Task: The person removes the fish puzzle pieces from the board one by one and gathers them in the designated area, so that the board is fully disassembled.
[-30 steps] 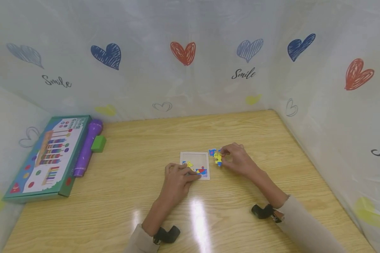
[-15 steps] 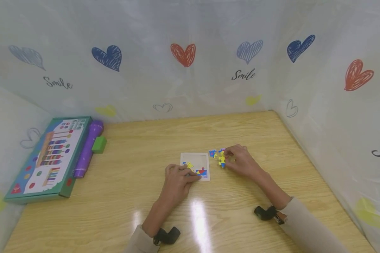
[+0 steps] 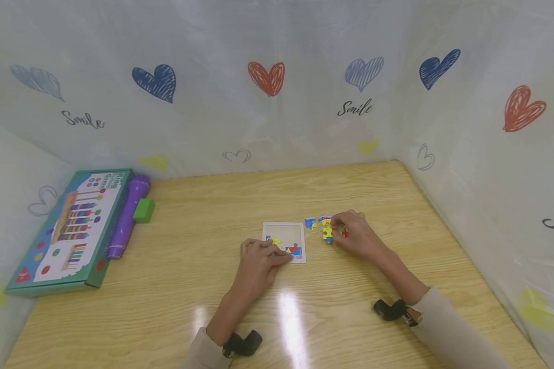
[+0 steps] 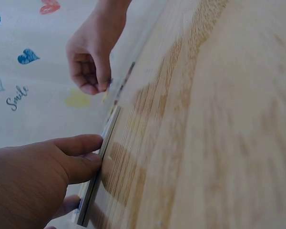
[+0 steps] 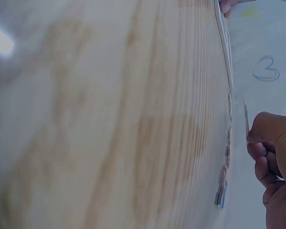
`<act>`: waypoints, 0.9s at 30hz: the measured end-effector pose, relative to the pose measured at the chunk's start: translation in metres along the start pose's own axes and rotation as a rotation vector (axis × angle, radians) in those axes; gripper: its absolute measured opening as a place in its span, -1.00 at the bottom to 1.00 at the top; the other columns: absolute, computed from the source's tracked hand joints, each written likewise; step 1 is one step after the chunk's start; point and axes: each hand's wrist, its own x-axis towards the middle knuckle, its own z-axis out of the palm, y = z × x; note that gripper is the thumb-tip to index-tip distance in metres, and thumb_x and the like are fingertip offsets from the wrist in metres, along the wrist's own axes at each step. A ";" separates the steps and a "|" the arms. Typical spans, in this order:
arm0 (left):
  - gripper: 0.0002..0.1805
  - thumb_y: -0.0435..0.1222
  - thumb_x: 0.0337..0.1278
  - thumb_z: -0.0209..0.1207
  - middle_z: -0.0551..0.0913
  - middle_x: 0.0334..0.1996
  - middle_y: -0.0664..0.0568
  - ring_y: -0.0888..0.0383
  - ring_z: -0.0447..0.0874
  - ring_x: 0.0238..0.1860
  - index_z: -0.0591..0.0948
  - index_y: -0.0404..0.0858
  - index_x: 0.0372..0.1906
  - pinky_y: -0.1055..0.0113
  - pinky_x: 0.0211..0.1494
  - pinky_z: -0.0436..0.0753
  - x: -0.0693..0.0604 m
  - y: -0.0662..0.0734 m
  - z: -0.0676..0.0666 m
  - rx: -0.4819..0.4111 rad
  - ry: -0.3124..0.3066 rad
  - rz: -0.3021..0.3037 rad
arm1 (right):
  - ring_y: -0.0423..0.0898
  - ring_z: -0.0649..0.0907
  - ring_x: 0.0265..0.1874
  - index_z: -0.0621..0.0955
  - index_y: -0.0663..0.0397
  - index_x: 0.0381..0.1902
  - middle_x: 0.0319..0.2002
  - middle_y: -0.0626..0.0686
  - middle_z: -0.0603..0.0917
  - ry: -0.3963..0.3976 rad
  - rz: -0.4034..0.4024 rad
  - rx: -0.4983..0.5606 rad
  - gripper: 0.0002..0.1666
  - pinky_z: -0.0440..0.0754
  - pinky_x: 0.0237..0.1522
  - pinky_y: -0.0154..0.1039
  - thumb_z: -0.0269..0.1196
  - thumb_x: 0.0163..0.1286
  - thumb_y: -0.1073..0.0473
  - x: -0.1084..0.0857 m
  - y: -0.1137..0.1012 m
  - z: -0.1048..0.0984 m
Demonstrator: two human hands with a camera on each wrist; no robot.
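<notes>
My left hand (image 3: 258, 261) holds the near left corner of a small square puzzle tray (image 3: 303, 236), thumb along its front rim and fingers over its left side. Inside, a yellow piece (image 3: 276, 240) and red-and-blue pieces (image 3: 295, 250) lie along the near and left parts, partly covered by that hand. To the tray's right, my right hand (image 3: 355, 236) pinches a yellow puzzle piece with a blue end (image 3: 329, 234) between thumb and forefinger. In the right wrist view this puzzle piece (image 5: 246, 114) appears edge-on, held above the table.
Loose pieces lie beside the tray: a blue one (image 3: 310, 223) and, partly hidden by the right hand, a red one (image 3: 345, 233). At the left stand a green game box (image 3: 74, 230), a purple microphone-shaped toy (image 3: 129, 215) and a green block (image 3: 144, 210). Heart-printed sheeting (image 3: 268, 123) surrounds the table.
My right hand has shifted a little to the right with the yellow piece, away from the tray. The left hand and the tray have stayed put.
</notes>
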 end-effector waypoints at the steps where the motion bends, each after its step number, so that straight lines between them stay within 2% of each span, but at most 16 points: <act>1: -0.76 -0.33 0.13 0.36 0.73 -0.26 0.26 -0.01 0.61 0.05 0.84 0.09 -0.19 -0.12 0.13 0.33 0.000 0.000 0.000 0.000 0.001 0.001 | -0.04 0.55 -0.28 0.63 0.17 -0.28 -0.37 -0.03 0.65 0.000 -0.005 -0.001 -0.78 0.25 -0.10 -0.07 0.34 0.09 0.45 0.000 0.001 0.000; 19: -0.77 -0.35 0.14 0.35 0.73 -0.29 0.24 -0.04 0.61 0.04 0.84 0.05 -0.21 -0.14 0.13 0.32 0.000 0.001 -0.001 -0.027 0.014 0.004 | -0.05 0.55 -0.26 0.66 0.21 -0.23 -0.33 -0.03 0.68 -0.019 0.005 -0.005 -0.77 0.24 -0.11 -0.06 0.37 0.12 0.46 -0.003 0.009 0.001; 27: -0.76 -0.35 0.15 0.35 0.73 -0.29 0.25 0.00 0.60 0.05 0.84 0.08 -0.20 -0.15 0.14 0.31 0.000 0.001 0.000 -0.025 0.001 -0.006 | -0.05 0.55 -0.26 0.65 0.21 -0.24 -0.33 -0.03 0.67 -0.021 -0.005 -0.005 -0.77 0.24 -0.12 -0.07 0.36 0.12 0.45 -0.002 0.009 0.001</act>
